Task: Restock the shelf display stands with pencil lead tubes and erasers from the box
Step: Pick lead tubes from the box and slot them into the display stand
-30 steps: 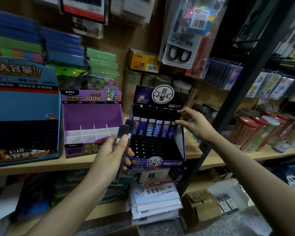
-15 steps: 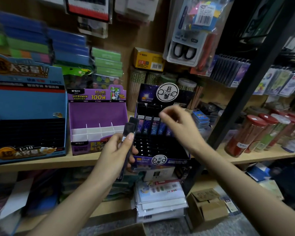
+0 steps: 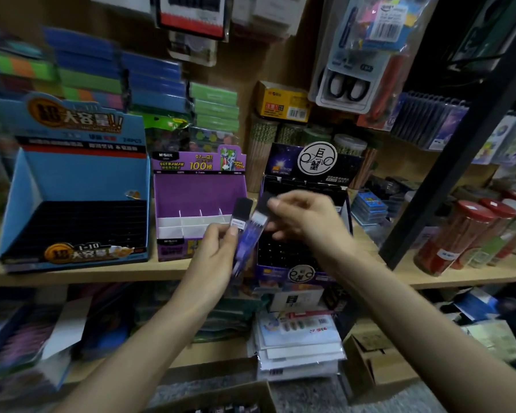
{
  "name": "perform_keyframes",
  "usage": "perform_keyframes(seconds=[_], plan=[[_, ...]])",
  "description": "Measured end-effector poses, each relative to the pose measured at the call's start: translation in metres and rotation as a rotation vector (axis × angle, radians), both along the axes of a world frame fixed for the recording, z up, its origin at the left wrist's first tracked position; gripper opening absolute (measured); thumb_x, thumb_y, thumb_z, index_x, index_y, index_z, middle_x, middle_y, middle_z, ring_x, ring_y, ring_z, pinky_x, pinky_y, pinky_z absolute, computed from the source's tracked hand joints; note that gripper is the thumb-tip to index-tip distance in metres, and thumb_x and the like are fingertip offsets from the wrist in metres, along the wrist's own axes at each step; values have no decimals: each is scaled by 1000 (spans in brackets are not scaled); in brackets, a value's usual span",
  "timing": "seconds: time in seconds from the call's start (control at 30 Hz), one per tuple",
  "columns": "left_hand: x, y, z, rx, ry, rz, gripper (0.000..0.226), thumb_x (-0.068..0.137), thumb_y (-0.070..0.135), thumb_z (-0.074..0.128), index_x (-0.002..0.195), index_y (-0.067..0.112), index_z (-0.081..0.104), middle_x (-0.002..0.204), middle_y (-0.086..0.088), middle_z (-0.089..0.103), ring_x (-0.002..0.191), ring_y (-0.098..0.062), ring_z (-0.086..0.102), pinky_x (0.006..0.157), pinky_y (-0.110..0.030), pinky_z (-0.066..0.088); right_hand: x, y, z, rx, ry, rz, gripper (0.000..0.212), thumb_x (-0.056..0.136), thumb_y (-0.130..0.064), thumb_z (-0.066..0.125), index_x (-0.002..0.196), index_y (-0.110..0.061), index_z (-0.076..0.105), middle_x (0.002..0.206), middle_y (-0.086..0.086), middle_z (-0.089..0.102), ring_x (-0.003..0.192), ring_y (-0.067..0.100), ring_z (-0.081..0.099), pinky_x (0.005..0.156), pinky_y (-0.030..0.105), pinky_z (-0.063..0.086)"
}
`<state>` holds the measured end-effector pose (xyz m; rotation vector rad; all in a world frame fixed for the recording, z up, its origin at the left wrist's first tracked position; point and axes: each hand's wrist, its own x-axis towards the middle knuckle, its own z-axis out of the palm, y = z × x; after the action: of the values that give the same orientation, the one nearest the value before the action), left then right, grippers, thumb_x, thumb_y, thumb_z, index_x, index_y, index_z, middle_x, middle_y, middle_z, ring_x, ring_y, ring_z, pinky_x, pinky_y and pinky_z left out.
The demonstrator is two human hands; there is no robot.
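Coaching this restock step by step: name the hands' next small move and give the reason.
Probably: the right hand draws the purple-labelled slim lead tube it pinches out of the left hand, which grips it beside another dark tube, toward the black-and-purple cardboard display stand, whose visible front slots look empty.

A pale wooden shelf [image 3: 72, 277] ran from left to right. On it stood three stands side by side: a blue display stand [image 3: 72, 180] at the left, a purple display stand [image 3: 198, 190] next, a black display stand [image 3: 285, 162] beside that, and red-lidded jars [image 3: 450, 245] at the right.
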<state>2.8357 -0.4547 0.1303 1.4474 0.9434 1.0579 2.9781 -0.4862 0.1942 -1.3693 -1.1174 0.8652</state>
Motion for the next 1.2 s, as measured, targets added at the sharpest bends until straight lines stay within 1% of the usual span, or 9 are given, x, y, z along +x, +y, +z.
perform_keyframes(seconds=[0.1,0.17,0.33,0.47,0.67,0.93,1.07,1.17,1.2], plan=[[-6,3,0,-8,-39,24,15,100,20,38,90,22,48,73,1,59,57,-6,54,55,-26,41,28,8,21,174,-48,-156,3,91,-7,58,91,-4,60,74,8,63,55,8,61,52,20,52],[-10,5,1,-11,-47,31,13,100,19,38,92,20,49,72,1,59,51,0,53,54,-25,41,48,15,28,245,-222,-239,9,90,-9,59,97,-3,60,77,8,64,59,7,62,56,20,54],[-18,8,0,-35,-51,57,13,100,19,39,97,17,51,72,1,61,48,4,53,47,-15,43,64,33,1,174,-539,-246,12,88,-10,63,99,-6,64,87,9,66,79,21,66,72,33,55],[-21,6,0,-36,-46,59,13,100,20,39,94,21,51,72,1,63,48,4,54,46,-14,44,61,38,-12,202,-501,-195,9,88,-9,63,96,-12,63,82,0,64,80,20,65,71,28,55],[-19,3,3,-40,-59,31,14,100,19,39,93,19,52,71,1,62,49,3,54,45,-14,43,52,41,-9,190,-558,-115,9,88,-8,63,96,-9,63,81,6,66,78,25,67,73,34,57],[-17,1,7,-32,-52,-3,14,100,19,39,95,21,52,73,2,62,53,1,55,48,-16,44,45,54,-14,68,-568,-178,11,86,-12,67,94,-5,65,87,17,70,72,22,68,64,26,58],[-16,0,8,-23,-56,-19,14,100,20,38,98,21,52,75,2,62,53,2,55,49,-14,44,38,57,-8,-17,-689,-190,17,87,-18,66,93,-3,66,84,16,70,78,28,69,75,41,57],[-14,-2,8,-12,-62,-36,14,100,21,38,100,22,52,74,3,62,54,1,55,52,-15,45,31,43,-5,17,-925,-287,24,90,-28,61,103,-7,65,93,7,69,87,19,64,77,33,51],[-13,-2,8,-9,-69,-45,15,100,22,38,100,23,53,73,4,62,55,1,55,53,-16,45,25,35,-5,74,-933,-296,23,91,-29,59,103,-10,65,94,3,68,88,16,62,77,30,50]])
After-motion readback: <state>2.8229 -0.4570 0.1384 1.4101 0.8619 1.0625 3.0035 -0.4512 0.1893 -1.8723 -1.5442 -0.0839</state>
